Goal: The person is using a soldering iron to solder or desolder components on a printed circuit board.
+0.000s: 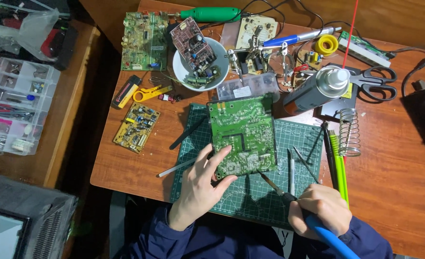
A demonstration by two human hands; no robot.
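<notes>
Brown wooden table [394, 182] standing in middle, light shining on top. Second wooden table [68, 115] sitting just beside it on left. Dark floor [97, 211] showing in gap between tables. Grey box [25, 220] sitting bottom left.

Head camera looking steeply down over the table [140, 168].

It is sitting above the table's near edge, facing the far edge, close enough that the hands are filling the bottom of the frame; the tabletop is spanning the view, with a lower bench [71, 129] showing beyond its left edge.
</notes>
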